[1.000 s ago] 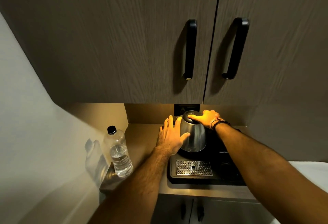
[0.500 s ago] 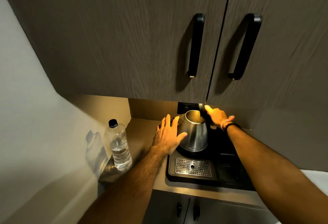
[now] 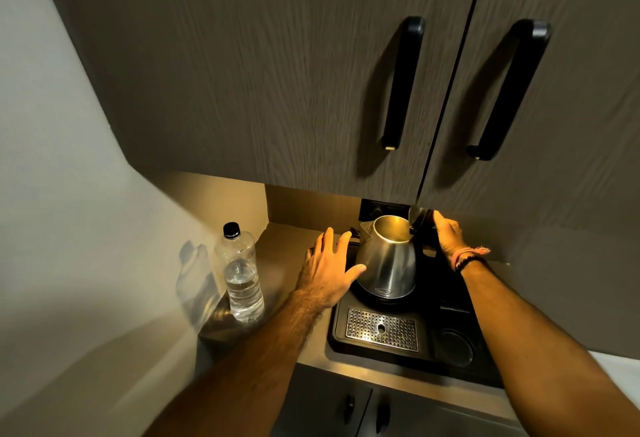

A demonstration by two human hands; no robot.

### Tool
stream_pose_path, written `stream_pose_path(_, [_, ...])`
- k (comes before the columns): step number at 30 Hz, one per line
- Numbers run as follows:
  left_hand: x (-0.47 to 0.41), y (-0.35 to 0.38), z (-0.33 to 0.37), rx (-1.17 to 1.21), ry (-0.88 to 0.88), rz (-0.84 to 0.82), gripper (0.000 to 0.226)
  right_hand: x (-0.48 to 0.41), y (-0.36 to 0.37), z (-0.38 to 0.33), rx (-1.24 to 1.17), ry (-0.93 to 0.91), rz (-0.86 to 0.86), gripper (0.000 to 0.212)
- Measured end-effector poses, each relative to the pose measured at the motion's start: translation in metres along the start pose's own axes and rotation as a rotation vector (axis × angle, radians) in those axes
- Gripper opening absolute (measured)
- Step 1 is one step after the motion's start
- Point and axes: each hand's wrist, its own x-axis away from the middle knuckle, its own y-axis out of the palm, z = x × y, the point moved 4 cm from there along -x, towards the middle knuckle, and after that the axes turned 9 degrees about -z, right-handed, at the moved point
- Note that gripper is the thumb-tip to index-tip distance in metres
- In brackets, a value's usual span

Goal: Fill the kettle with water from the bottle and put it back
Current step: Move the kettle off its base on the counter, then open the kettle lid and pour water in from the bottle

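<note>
Dim kitchen nook under two dark wood-grain cupboard doors (image 3: 311, 73), each with a black handle (image 3: 403, 83). Pale wall (image 3: 52, 159) on the left, warm light falling on a brown counter (image 3: 277, 256) below. On the counter, a black tray (image 3: 429, 343) with a perforated metal grate (image 3: 382, 329) at its front and a round recess to the right of that. Steel kettle (image 3: 387, 263) standing upright at the back of the tray on its dark base, lid (image 3: 420, 220) swung up and back, the empty inside showing a yellowish shine. Left hand (image 3: 329, 270) flat and open, fingers spread and pointing away, thumb tip touching or nearly touching the kettle's left side; not gripping anything. Right hand (image 3: 446, 237) up at the rear right of the kettle, fingers curved around the raised lid's edge, holding it open; how tightly, cannot tell. Beaded bracelet and a pink thread (image 3: 472, 256) on that wrist. Clear plastic bottle (image 3: 240, 274) standing upright near the counter's left edge, well apart from the kettle, black cap (image 3: 231, 230) on, water up to roughly half its height. Bottle's faint shadow or reflection on the wall just beside it. Lower cupboard doors (image 3: 329, 405) with small dark knobs visible beneath the counter edge.
</note>
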Motion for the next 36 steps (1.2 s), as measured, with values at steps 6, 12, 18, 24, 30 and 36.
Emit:
stream_pose_path(6, [0.008, 0.001, -0.006, 0.01, -0.022, 0.002, 0.077, 0.001, 0.006, 0.0, -0.137, -0.015, 0.043, 0.024])
stream_pose_path(12, [0.018, 0.003, -0.011, -0.002, -0.042, -0.004, 0.079, 0.002, 0.007, -0.005, -0.16, -0.029, 0.099, 0.039])
stream_pose_path(18, [0.033, 0.009, -0.026, 0.01, -0.097, 0.033, 0.079, 0.014, 0.045, -0.036, -0.05, -0.129, -0.025, 0.016])
stream_pose_path(24, [0.058, 0.009, -0.056, -0.131, -0.137, 0.111, 0.078, 0.033, 0.1, -0.035, -0.12, -0.107, -0.106, 0.031])
stream_pose_path(30, [0.094, -0.044, -0.079, -0.351, -0.073, 0.399, 0.058, 0.043, 0.171, -0.024, -0.018, -0.123, -0.184, 0.051])
stream_pose_path(36, [0.104, -0.092, -0.106, -0.07, -0.237, 0.554, 0.047, 0.051, 0.201, -0.007, -0.012, -0.07, -0.214, 0.055])
